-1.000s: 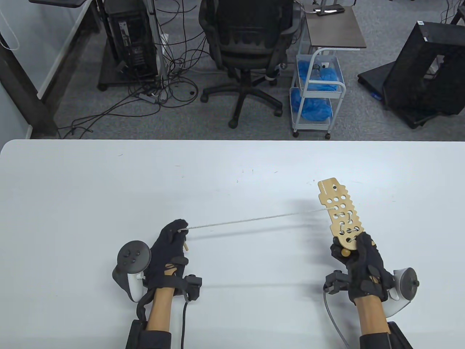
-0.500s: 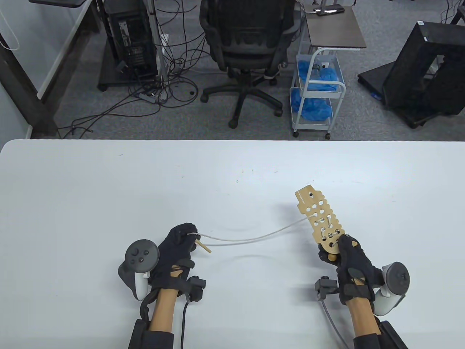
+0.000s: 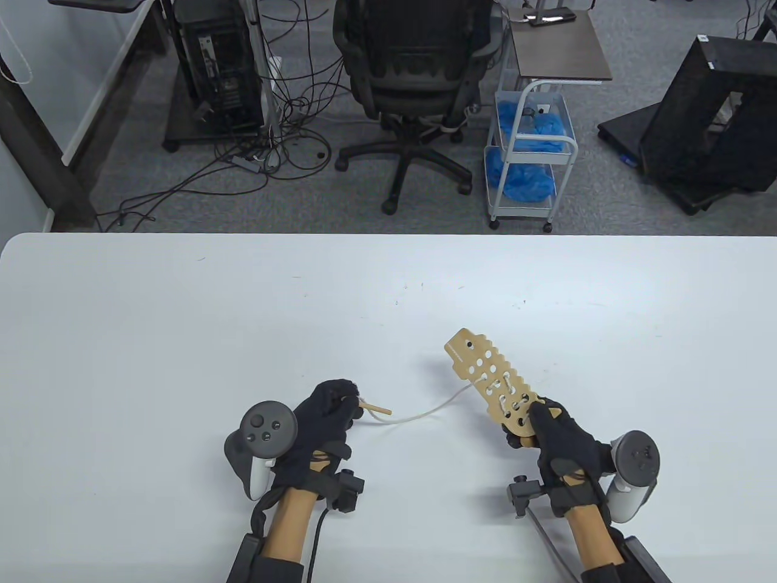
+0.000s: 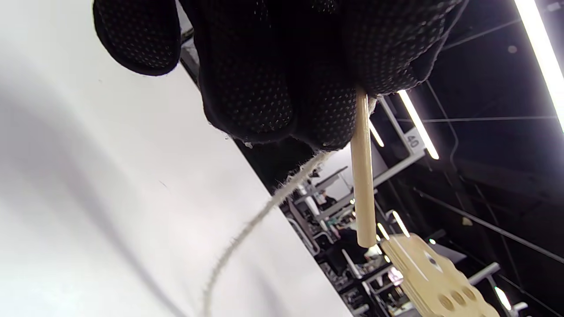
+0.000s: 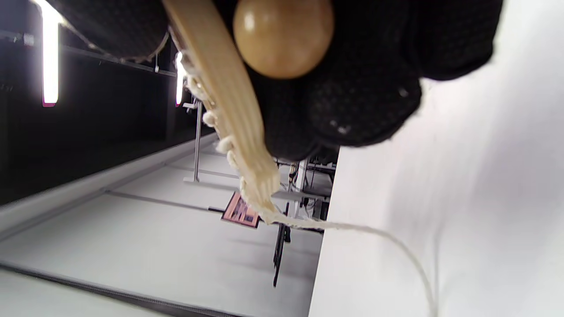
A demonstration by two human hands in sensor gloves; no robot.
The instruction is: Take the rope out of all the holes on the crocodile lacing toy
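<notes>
The wooden crocodile lacing toy (image 3: 490, 381) is a flat tan board with many holes, tilted up to the left over the table. My right hand (image 3: 553, 432) grips its near end, with a round wooden bead (image 5: 282, 35) against my palm. White rope (image 3: 425, 414) is laced through the lower holes and sags slack to the left. Its wooden needle (image 3: 376, 410) sticks out of my left hand (image 3: 331, 410), which pinches it. In the left wrist view the needle (image 4: 363, 176) points down beside the rope (image 4: 246, 233), with the toy (image 4: 436, 277) beyond. The toy's edge (image 5: 229, 105) shows rope loops.
The white table (image 3: 182, 316) spreads wide around both hands. Beyond its far edge stand an office chair (image 3: 413, 79), a small cart (image 3: 528, 152) with blue material, and a computer tower with floor cables (image 3: 243, 139).
Both hands have moved toward each other. The rope, taut a second ago, now hangs slack in a short curve. The toy has swung left and tilted further.
</notes>
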